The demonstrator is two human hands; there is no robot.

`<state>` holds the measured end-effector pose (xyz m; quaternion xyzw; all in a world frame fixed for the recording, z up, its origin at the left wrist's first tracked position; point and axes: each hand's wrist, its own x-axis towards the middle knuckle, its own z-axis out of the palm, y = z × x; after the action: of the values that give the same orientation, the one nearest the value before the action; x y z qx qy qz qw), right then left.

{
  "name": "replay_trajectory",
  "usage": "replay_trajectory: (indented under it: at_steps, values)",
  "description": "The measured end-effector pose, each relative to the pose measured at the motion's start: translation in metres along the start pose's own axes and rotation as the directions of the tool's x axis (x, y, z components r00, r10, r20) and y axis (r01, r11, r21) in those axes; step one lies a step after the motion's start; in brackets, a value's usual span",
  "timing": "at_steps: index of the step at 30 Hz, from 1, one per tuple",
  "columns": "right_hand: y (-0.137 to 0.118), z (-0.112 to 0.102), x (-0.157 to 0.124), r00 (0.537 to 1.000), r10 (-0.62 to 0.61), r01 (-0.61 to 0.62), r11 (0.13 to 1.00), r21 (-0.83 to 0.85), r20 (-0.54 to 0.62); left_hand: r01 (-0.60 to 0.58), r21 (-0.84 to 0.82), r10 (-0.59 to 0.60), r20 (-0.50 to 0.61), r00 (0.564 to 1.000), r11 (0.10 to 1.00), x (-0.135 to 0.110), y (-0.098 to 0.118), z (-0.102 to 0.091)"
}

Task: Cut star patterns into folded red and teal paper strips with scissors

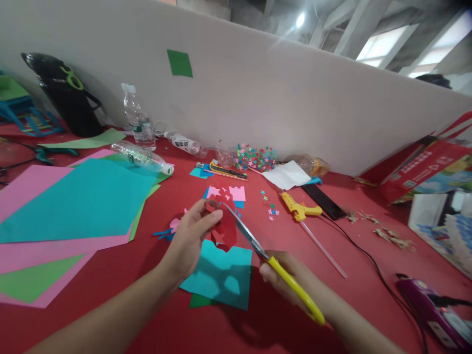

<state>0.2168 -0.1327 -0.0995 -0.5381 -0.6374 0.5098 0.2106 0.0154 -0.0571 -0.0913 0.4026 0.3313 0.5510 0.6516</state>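
Note:
My left hand pinches a piece of red paper between thumb and fingers, above the red tabletop. In my right hand is a pair of scissors with yellow handles, the fingers wrapped round them. The blades point up and left, their tips touching or just in front of the red paper; I cannot tell which. Under both hands lies a blue square of paper, over a dark green one. Pink paper scraps lie behind the red paper.
Large coloured sheets cover the left side. At the back stand a black flask and a water bottle, near a box cutter. A yellow glue gun with its cord, a phone and a purple device lie right.

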Motion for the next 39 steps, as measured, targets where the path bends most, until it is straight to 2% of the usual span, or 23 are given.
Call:
replay_trajectory:
  at_steps: [4,8,11,13,17,20,25,28,31,34,39]
  values:
    - [0.001,-0.001,-0.001,1.0,0.0,0.0,1.0,0.016,-0.018,0.016,0.053,-0.017,0.022,1.0,0.998,0.008,0.002,-0.008]
    - [0.007,0.0,-0.001,0.995,0.022,-0.042,0.976,0.212,0.097,0.069,-0.015,-0.069,0.012,0.998,0.998,0.008,0.001,-0.011]
    - [0.006,0.001,-0.001,0.992,0.029,-0.065,0.951,0.304,0.121,0.117,-0.055,-0.115,0.032,0.993,0.992,0.005,0.001,-0.011]
    - [0.005,0.001,-0.001,0.989,0.045,-0.092,0.936,0.341,0.144,0.109,-0.027,-0.108,0.059,0.992,0.994,0.003,0.002,-0.01]
    - [0.012,0.003,0.0,0.989,0.059,-0.098,0.947,0.307,0.133,0.025,0.045,-0.028,0.062,0.998,0.999,-0.001,0.001,-0.007]
    - [0.021,0.008,0.001,0.99,0.077,-0.11,0.946,0.305,0.116,-0.004,0.038,0.003,0.04,0.999,0.999,-0.003,0.0,-0.004]
    - [0.015,0.013,0.001,0.992,0.078,-0.107,0.942,0.319,0.102,-0.005,0.033,0.005,-0.013,1.0,0.999,-0.003,0.0,-0.001]
    - [0.005,0.011,0.0,0.989,0.112,-0.138,0.939,0.315,0.101,-0.01,0.052,0.012,-0.042,0.999,0.999,-0.003,0.003,-0.001]
    - [0.0,0.006,-0.001,0.992,0.086,-0.11,0.952,0.284,0.093,0.006,0.049,-0.002,-0.092,0.996,0.999,-0.003,0.007,-0.001]
    - [0.002,0.002,-0.001,0.993,0.061,-0.086,0.96,0.265,0.1,0.018,0.088,-0.012,-0.07,0.998,0.996,-0.002,0.01,-0.001]
    - [0.004,0.007,0.001,0.991,0.103,-0.122,0.961,0.25,0.088,0.005,0.129,0.003,-0.063,0.998,0.992,-0.001,0.012,0.0]
